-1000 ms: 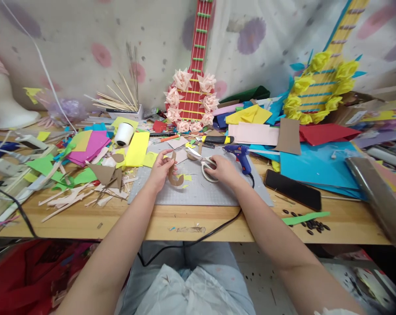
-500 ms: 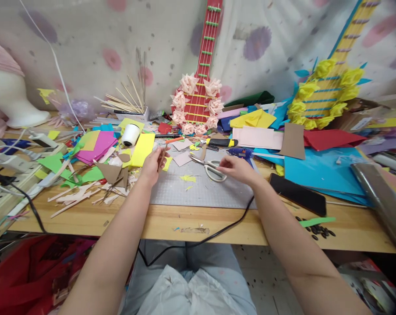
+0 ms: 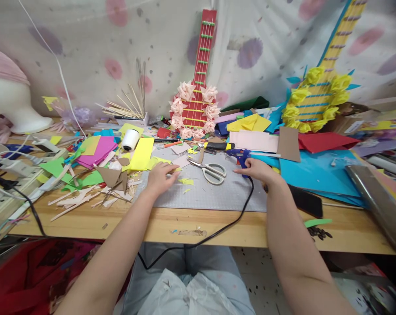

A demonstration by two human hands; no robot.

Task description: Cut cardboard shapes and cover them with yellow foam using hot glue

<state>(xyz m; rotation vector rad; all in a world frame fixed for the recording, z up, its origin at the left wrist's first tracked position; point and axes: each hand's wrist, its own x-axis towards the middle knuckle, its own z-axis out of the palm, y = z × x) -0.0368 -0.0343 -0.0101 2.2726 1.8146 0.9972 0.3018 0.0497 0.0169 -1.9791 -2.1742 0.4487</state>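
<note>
My left hand [image 3: 161, 178] is low over the left part of the grey cutting mat [image 3: 201, 197], beside a crumpled yellow paper [image 3: 156, 162]. Its fingers are drawn together around something small, too hidden to name. On the right, my right hand [image 3: 262, 170] closes its thumb and fingers about the handle of a blue glue gun [image 3: 240, 155], which lies on the mat with a white glue stick in its back. Between both hands rest grey-handled scissors [image 3: 213, 174], blades pointing left. Small yellow paper scraps [image 3: 186, 181] lie near my left fingertips.
A black cord [image 3: 214, 236] runs from the glue gun over the table edge. A red paper guitar [image 3: 198, 103] and a yellow one [image 3: 312, 100] lean at the back. A phone [image 3: 306, 202], blue sheets [image 3: 319, 177] and a yellow-black cutter [image 3: 219, 145] lie around.
My right hand has left the scissors and moved right to the glue gun. My left hand has lowered toward the mat, and the brown strip it held no longer shows.
</note>
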